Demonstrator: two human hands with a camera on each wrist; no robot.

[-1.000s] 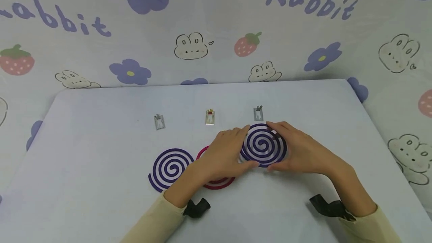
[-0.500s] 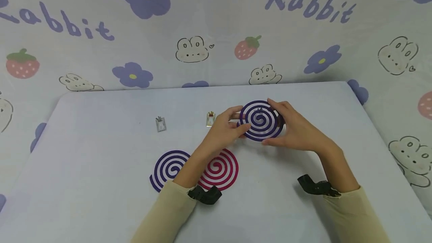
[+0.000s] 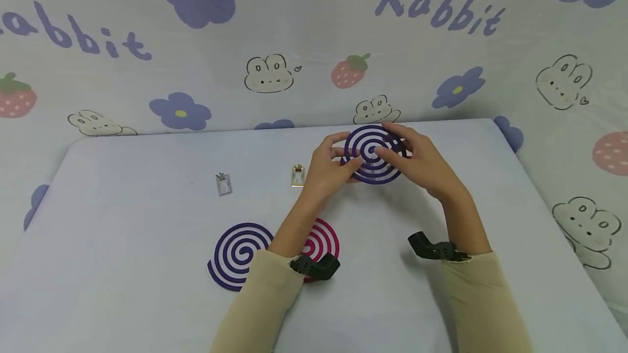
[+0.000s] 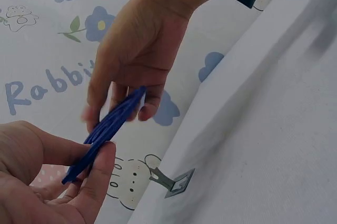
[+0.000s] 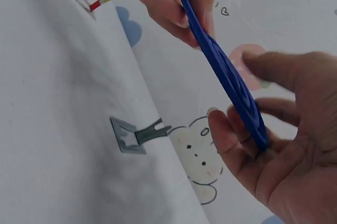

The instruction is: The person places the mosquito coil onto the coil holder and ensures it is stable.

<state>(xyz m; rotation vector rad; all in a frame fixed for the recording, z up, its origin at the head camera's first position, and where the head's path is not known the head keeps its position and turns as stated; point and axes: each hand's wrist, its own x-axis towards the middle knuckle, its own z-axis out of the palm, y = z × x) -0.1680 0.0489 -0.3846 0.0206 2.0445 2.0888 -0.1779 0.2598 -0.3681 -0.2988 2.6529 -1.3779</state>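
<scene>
- Moved since a second ago: both grips and the blue coil [image 3: 369,152] went toward the worktop's [image 3: 122,233] far edge; right thumb shifted from the coil's near rim to over its face.
- Coil now: between the two grips, off the worktop, tilted, face toward the head camera.
- Left grip [image 3: 327,166]: narrow, pinching the coil's left rim, thumb on the face, fingers behind.
- Right grip [image 3: 422,162]: fingers curled round the right rim; right wrist view shows the thumb lifted off the face.
- Grey stand [image 5: 141,136]: on the worktop, below the grips, apart from the coil.
- Gold stand [image 3: 297,176]: just left of the left grip; silver stand [image 3: 223,184] well left.
- Red coil [image 3: 326,244]: flat, nearer the person than the grips, partly under the left forearm.
- Second blue coil [image 3: 235,255]: flat, beside the red one, left of it, sleeve overlapping.
</scene>
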